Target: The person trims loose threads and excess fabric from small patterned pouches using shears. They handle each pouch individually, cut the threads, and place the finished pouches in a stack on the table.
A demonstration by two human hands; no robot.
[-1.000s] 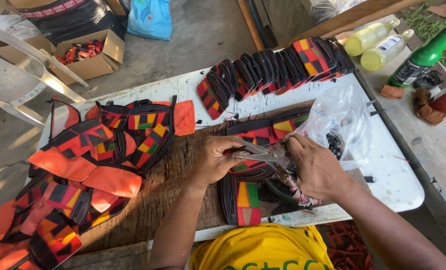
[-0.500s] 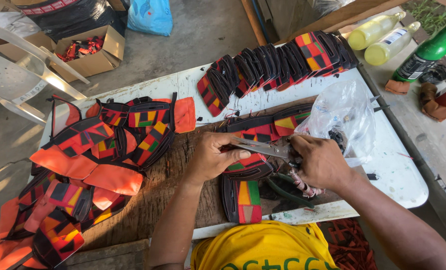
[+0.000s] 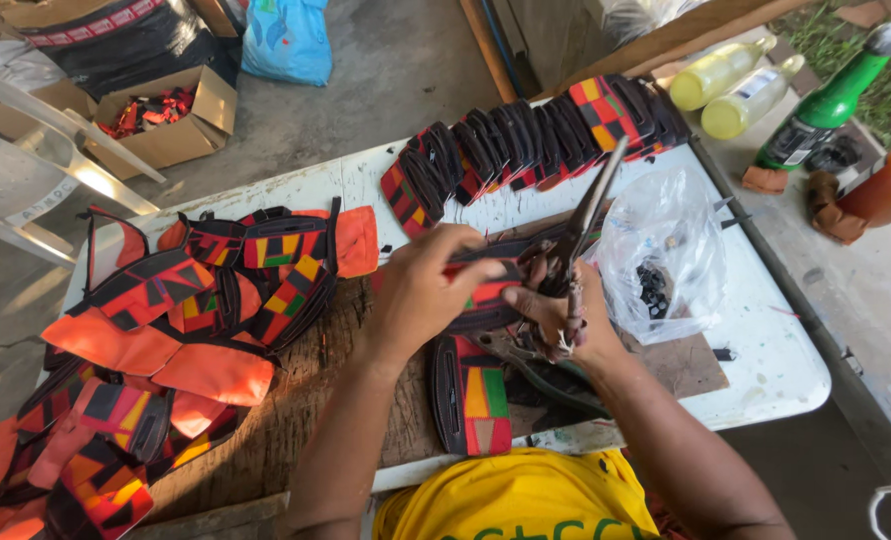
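You've swung the scissors up since a moment ago; right hand fingers grip the handles, left hand pinches the strap piece. Finished row behind, orange pile left.

An open-air craft workshop, as I see it from here: beyond the hand gripping metal scissors, a row of black straps with bright patchwork panels lines a white folding table; left of the grip, orange-and-black patterned pieces pile up; farther off, a cardboard box of scraps sits on bare concrete.
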